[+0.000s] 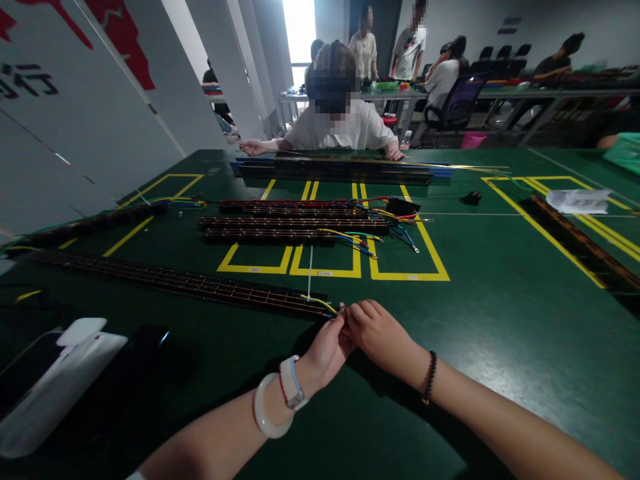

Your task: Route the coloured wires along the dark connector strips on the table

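Smooth, glossy tabletop [500, 320], dark strip [200, 283] streaked with coppery metal, polished white bangle [259, 407], woven cloth watchband [289, 379]

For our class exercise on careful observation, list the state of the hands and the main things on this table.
Left hand: fingers closed, meeting the right hand's
Right hand: fingers closed; anything gripped is hidden
Nearest dark strip: lying flat, one end at the hands
Yellow-green wire: curved, running to the hands
White cable tie: straight; whether fastened, cannot tell
Middle dark strips: lying side by side
Right-hand dark strip: lying at a slant
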### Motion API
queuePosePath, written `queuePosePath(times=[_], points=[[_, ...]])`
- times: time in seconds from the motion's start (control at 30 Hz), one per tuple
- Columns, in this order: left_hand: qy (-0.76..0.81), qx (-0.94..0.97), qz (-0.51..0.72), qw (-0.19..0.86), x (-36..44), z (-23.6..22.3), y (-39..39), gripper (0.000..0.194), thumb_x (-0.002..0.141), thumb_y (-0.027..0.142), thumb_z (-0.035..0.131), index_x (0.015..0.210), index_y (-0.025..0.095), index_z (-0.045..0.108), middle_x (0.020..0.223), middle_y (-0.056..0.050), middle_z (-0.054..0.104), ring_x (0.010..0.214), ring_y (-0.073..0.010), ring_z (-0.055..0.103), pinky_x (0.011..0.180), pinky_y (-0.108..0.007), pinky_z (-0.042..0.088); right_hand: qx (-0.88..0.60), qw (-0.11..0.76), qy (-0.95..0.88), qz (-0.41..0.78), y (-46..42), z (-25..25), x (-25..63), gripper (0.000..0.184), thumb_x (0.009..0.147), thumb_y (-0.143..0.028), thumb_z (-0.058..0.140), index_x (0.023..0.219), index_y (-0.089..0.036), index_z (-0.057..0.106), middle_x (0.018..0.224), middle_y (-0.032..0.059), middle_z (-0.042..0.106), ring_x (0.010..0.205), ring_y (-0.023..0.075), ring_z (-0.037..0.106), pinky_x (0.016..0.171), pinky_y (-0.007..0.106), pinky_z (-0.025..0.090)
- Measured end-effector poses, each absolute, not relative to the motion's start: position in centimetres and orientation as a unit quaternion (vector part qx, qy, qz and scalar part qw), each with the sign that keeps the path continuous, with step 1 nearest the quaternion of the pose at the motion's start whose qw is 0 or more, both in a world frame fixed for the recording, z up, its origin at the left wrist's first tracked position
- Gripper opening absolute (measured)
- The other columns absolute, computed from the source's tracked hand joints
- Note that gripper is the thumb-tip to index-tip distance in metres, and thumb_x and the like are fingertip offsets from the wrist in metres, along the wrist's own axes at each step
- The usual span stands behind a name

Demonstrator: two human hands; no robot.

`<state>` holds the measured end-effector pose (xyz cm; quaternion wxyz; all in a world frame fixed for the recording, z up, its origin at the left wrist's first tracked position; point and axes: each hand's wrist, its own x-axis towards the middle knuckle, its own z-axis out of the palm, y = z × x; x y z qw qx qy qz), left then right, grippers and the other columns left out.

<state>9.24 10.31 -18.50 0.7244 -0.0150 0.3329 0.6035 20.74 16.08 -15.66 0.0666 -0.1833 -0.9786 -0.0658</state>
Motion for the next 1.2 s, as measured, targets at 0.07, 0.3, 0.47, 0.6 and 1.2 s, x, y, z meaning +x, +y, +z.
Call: queuePosePath(times=[0.07, 0.3, 0.47, 0.6, 1.2], points=[[0.326, -0.012, 0.602, 0.729, 9.2, -18.3, 10.3, 0.012, 0.083, 0.022, 0.057, 0.084, 0.012, 0.05, 0.084, -0.001, 0.057, 0.075, -0.0085, 0.054, 0.075, -0.024, 0.043, -0.19, 0.067, -0.978, -0.051, 16.2, -14.9, 20.9, 0.022, 0.09, -0.022, 0.049, 0.102, -0.009, 0.061, 0.088, 0.0102, 0.05, 0.081, 0.0207, 0.044, 0.074, 0.035, 0.038], [0.327, 0.002, 0.586, 0.742, 9.1, -18.2, 10.2, 0.013, 0.084, 0.024, 0.054, 0.082, 0.011, 0.054, 0.082, -0.003, 0.059, 0.075, -0.0094, 0.055, 0.083, -0.03, 0.045, -0.223, 0.074, -0.97, 0.068, 17.1, -12.0, 22.1, 0.018, 0.091, -0.028, 0.05, 0.087, -0.017, 0.064, 0.083, 0.0062, 0.053, 0.077, 0.0167, 0.045, 0.07, 0.031, 0.032], [0.322, 0.031, 0.579, 0.749, 9.0, -19.1, 10.1, 0.02, 0.085, 0.029, 0.054, 0.091, 0.01, 0.058, 0.091, -0.007, 0.061, 0.08, -0.0113, 0.056, 0.077, -0.026, 0.044, -0.239, 0.058, -0.967, 0.07, 17.1, -11.8, 23.0, 0.018, 0.086, -0.036, 0.057, 0.087, -0.019, 0.065, 0.079, 0.0049, 0.054, 0.074, 0.017, 0.045, 0.068, 0.032, 0.03], [0.318, 0.046, 0.577, 0.751, 9.1, -18.9, 10.1, 0.023, 0.086, 0.031, 0.052, 0.089, 0.009, 0.057, 0.089, -0.008, 0.06, 0.081, -0.0136, 0.057, 0.071, -0.026, 0.043, -0.254, 0.032, -0.965, 0.06, 16.5, -12.1, 22.9, 0.026, 0.079, -0.04, 0.065, 0.093, -0.019, 0.064, 0.079, 0.0046, 0.056, 0.075, 0.0185, 0.048, 0.068, 0.032, 0.031], [0.367, 0.082, 0.549, 0.746, 9.4, -16.8, 10.2, 0.023, 0.089, 0.033, 0.046, 0.089, 0.01, 0.047, 0.09, -0.011, 0.06, 0.093, -0.0187, 0.061, 0.096, -0.039, 0.042, -0.381, 0.103, -0.851, 0.347, 21.1, -13.4, 24.5, 0.025, 0.088, -0.04, 0.053, 0.089, -0.016, 0.061, 0.07, 0.0017, 0.059, 0.058, 0.0101, 0.05, 0.053, 0.022, 0.032]])
